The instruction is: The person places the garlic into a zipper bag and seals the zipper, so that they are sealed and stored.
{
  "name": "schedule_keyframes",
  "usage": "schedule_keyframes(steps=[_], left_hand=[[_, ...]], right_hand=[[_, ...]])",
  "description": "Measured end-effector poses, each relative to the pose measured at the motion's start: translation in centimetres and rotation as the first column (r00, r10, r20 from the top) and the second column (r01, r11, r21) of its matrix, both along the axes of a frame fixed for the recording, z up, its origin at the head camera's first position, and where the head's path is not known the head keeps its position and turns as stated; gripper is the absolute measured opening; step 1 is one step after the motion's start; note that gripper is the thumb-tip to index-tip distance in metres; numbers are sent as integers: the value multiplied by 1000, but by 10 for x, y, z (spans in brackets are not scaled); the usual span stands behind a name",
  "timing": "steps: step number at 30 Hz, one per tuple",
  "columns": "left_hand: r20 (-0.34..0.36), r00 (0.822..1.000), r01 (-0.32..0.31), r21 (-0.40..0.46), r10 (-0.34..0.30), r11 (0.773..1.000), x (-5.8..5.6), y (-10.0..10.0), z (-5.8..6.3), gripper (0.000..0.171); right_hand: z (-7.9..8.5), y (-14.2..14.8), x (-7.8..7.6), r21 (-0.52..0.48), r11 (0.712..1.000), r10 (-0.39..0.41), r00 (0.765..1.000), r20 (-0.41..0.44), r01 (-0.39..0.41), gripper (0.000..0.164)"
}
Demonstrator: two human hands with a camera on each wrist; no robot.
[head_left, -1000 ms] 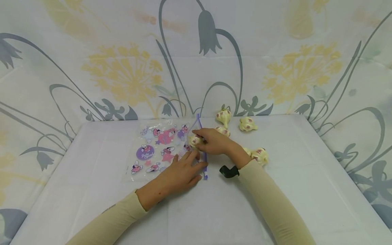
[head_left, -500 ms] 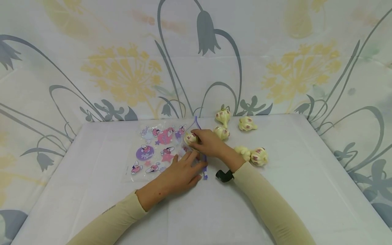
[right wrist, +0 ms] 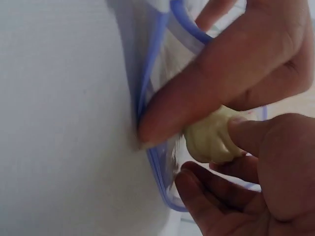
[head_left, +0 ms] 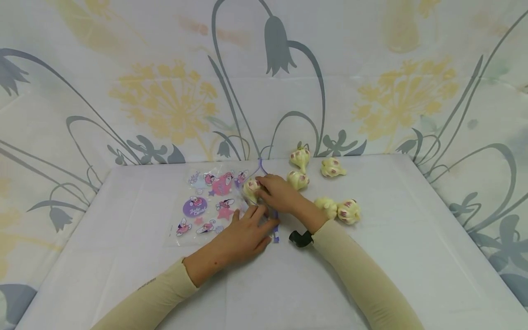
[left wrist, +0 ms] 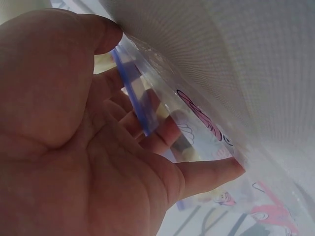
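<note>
- My right hand (head_left: 280,195) is pinching a garlic bulb (head_left: 250,188) between thumb and fingers, and the bulb is sitting within the mouth of the printed plastic bag (head_left: 194,207).
- My left hand (head_left: 247,233) is lying across the bag near its mouth, fingers spread and resting on the plastic; I cannot tell how firmly they are pressing.
- The purple rim (right wrist: 156,44) is gaping around the held bulb, so I am judging this one to be partway in; whether all of it is past the rim, I cannot tell.
- I am seeing no other bulb inside, and the bag is lying fairly flat, so this looks like an early stage.
- Five bulbs are lying outside on the white table (head_left: 412,220): three farther back (head_left: 300,156) (head_left: 298,180) (head_left: 333,167), and two side by side (head_left: 326,207) (head_left: 349,211) beyond my right wrist.
</note>
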State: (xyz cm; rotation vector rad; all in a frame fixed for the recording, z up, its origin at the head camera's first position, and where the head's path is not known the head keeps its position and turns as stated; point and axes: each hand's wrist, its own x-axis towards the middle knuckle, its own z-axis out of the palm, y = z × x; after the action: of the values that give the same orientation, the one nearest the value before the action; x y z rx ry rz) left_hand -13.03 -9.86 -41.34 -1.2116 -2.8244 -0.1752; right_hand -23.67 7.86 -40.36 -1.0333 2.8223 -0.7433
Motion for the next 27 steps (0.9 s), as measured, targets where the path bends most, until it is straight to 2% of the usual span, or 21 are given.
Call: schedule_keyframes(steps=[4,8,16,19,27], left_hand=[[4,1000,2,-1,-2,1000,1,-1,0,42],[-6,1000,1,-11,-1,1000,2,-1,0,42],[6,1000,-1,-27,1,1000,1,0,-1,42],[6,1000,-4,-42,4,999,2,1,-1,42],[-25,1000,-9,-73,7,997,2,2,-1,43]], right_hand=[[-2,-5,1,-46,997,-58,998,-27,57,35],[-3,-10,2,-113,988,-104,995,-8,102,22],[-8,-12,5,-266,942,-199,979,50,205,31],[-10,-12,5,-277,936,-214,976,40,217,25],[-11,-14,3,-250,947,-201,979,32,202,11]])
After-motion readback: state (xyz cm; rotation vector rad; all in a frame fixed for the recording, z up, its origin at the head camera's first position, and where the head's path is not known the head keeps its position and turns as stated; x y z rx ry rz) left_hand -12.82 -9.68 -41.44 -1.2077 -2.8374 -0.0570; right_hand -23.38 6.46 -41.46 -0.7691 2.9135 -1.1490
